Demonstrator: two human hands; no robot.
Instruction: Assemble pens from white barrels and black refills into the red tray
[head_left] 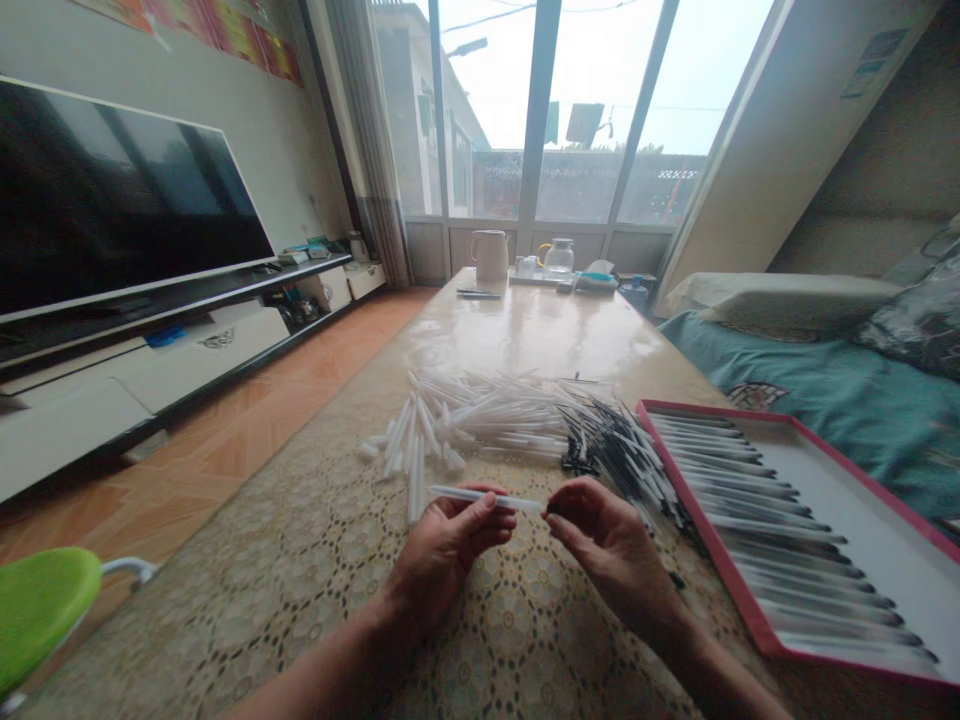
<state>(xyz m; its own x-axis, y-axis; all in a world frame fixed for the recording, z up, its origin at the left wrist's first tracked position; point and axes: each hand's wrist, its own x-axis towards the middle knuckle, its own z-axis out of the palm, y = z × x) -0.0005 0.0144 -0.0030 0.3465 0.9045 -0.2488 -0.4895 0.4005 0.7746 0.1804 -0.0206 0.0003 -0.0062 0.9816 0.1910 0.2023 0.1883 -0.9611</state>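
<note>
My left hand (pixel 466 527) is closed around a white pen barrel (pixel 517 502), thumb on top, holding it level above the table. At the barrel's right end, my right hand (pixel 592 522) pinches a small dark piece (pixel 550 508) between thumb and fingertips; it looks like a black end cap and meets the barrel there. Beyond my hands lies a loose heap of white plastic barrels (pixel 480 410). Right of that is a pile of black-tipped refills (pixel 619 450). A pink-edged tray (pixel 862 450) on the right holds a row of assembled pens (pixel 787 520) with dark ends.
A patterned cloth covers the long table (pixel 300 560). At its far end stand a beige pitcher (pixel 490 255), a glass jug (pixel 559 260) and a tissue box (pixel 597 278). A green stool (pixel 45 610) is at the left, a teal-covered sofa (pixel 697 345) at the right.
</note>
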